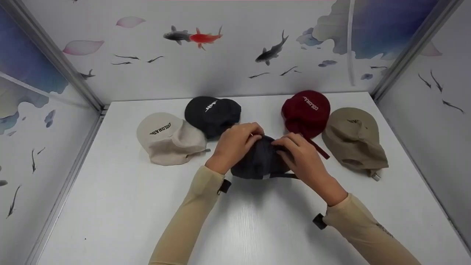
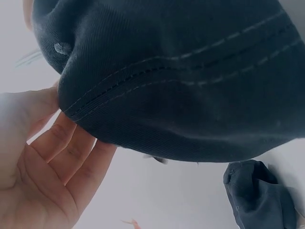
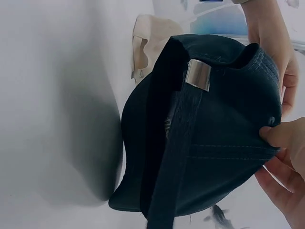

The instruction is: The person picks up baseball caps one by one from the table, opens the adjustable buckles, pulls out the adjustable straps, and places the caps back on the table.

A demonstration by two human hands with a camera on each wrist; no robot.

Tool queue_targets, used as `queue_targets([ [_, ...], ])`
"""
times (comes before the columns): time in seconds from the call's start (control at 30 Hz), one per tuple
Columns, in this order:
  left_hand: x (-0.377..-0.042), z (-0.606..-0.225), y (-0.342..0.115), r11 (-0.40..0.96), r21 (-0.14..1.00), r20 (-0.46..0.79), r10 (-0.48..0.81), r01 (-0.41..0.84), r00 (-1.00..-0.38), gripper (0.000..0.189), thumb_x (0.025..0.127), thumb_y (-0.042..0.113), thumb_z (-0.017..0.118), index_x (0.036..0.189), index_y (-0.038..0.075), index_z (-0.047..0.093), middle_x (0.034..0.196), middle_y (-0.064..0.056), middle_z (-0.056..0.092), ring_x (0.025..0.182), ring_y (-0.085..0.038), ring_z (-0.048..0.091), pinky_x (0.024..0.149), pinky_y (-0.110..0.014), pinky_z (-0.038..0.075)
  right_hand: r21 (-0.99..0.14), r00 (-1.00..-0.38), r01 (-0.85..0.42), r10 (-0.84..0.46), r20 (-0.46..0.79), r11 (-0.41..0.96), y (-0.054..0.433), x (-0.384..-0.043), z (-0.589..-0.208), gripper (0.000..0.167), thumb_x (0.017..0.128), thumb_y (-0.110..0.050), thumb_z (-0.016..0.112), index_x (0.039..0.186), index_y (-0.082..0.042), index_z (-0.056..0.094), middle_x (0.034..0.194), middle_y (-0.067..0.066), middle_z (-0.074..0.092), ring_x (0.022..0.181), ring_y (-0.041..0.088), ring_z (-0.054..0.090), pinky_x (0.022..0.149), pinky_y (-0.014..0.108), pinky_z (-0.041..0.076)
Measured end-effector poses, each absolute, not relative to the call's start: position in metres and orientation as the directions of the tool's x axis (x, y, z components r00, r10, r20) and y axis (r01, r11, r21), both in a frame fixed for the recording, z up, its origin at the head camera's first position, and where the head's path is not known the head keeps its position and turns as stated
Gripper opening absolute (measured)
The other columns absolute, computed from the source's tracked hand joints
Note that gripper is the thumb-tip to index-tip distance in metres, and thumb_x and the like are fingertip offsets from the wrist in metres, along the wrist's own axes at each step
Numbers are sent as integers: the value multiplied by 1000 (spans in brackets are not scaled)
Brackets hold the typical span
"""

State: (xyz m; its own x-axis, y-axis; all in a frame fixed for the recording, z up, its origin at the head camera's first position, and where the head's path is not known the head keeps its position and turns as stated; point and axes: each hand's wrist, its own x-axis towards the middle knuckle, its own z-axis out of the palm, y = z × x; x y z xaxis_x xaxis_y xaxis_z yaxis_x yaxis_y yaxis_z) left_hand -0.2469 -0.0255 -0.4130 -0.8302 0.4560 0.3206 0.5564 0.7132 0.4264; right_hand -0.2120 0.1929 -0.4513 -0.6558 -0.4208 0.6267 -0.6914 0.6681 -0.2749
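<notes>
A dark navy baseball cap (image 1: 259, 162) is held up over the middle of the table, its back side and strap facing the wearer. My left hand (image 1: 237, 145) pinches the crown's left edge; in the left wrist view its fingers (image 2: 86, 167) lie behind the stitched fabric with the thumb in front. On the other side, my right hand (image 1: 303, 158) pinches the crown too, thumb pressed on the cloth in the right wrist view. A metal buckle (image 3: 198, 75) and a hanging strap (image 3: 174, 157) show at the cap's back opening. The cap's front is hidden in the head view.
Along the back of the white table (image 1: 110, 206) lie a cream cap (image 1: 169, 143), a black cap (image 1: 213, 114), a dark red cap (image 1: 307, 110) and a khaki cap (image 1: 353, 136). Panels printed with fish (image 1: 206, 38) enclose the back and sides.
</notes>
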Motion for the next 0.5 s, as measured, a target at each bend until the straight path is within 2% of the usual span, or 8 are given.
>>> queue_targets([
  [0.23, -243, -417, -27, 717, 410, 357, 443, 564, -822, 11, 98, 25, 63, 106, 19, 70, 105, 5, 73, 98, -14, 69, 87, -33, 57, -420, -705, -678, -372, 604, 603, 193, -214, -451, 21, 87, 1, 73, 104, -11, 69, 97, 3, 67, 91, 12, 64, 79, 20, 55],
  [0.4, -233, -416, -30, 685, 382, 465, 438, 621, -769, 9, 97, 18, 65, 105, 18, 69, 106, 3, 68, 100, -16, 66, 90, -30, 55, -460, -712, -681, -368, 598, 569, 192, -215, -450, 21, 85, 3, 74, 101, -9, 69, 96, 3, 67, 93, 14, 65, 78, 23, 58],
  [0.5, -223, -416, -32, 648, 369, 526, 446, 667, -724, 9, 96, 21, 67, 103, 16, 69, 104, 1, 65, 100, -16, 64, 92, -28, 53, -474, -719, -677, -367, 590, 563, 192, -215, -449, 20, 85, 3, 73, 101, -8, 70, 96, 3, 68, 92, 14, 66, 77, 25, 59],
])
